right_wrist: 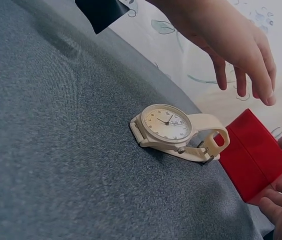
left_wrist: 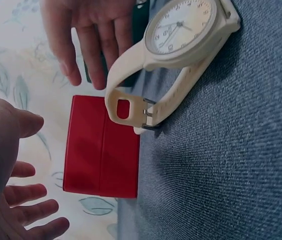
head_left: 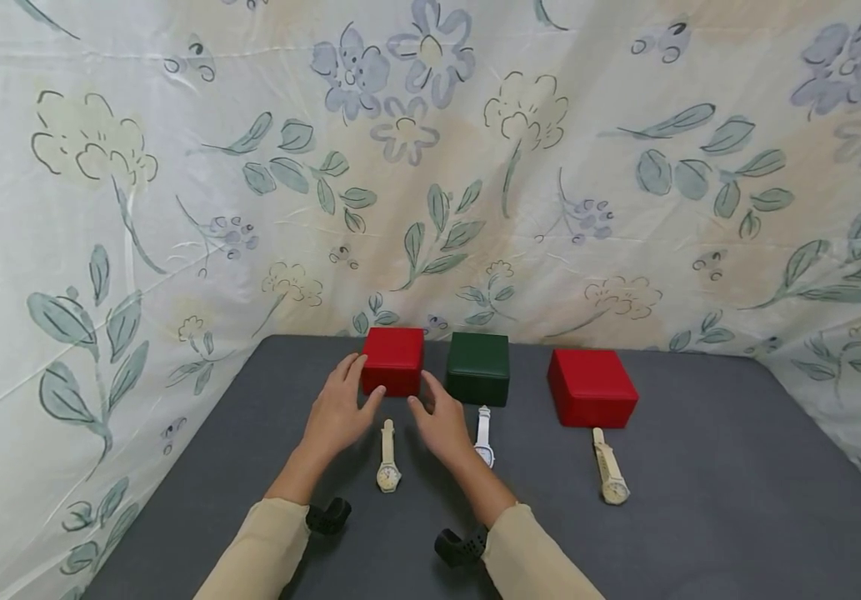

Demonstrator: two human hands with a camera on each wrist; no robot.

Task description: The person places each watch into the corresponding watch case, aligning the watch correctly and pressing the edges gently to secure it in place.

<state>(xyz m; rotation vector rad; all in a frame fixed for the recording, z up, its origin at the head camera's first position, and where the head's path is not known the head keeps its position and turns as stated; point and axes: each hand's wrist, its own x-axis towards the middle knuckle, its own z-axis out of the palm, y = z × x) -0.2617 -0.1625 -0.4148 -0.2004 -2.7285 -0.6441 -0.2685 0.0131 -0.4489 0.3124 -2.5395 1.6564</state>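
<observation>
In the head view a red box (head_left: 393, 360) stands at the back of the table, its lid down. My left hand (head_left: 338, 415) is at its front left, fingers spread and fairly straight; its fingertips overlap the box's left edge, and I cannot tell whether they touch. Just right of the box is my right hand (head_left: 443, 427), fingers parted, holding nothing. Between my forearms lies a cream wristwatch (head_left: 388, 467), its strap buckled into a loop in the left wrist view. A white wristwatch (head_left: 483, 433), partly hidden by my right hand and wrist, lies before a green box (head_left: 478, 368).
Another red box (head_left: 593, 387) stands farther right, with a second cream wristwatch (head_left: 610, 477) in front of it. The dark grey tabletop (head_left: 715, 500) ends at a flowered cloth (head_left: 550, 167) behind. Black bands (head_left: 328, 516) circle both wrists.
</observation>
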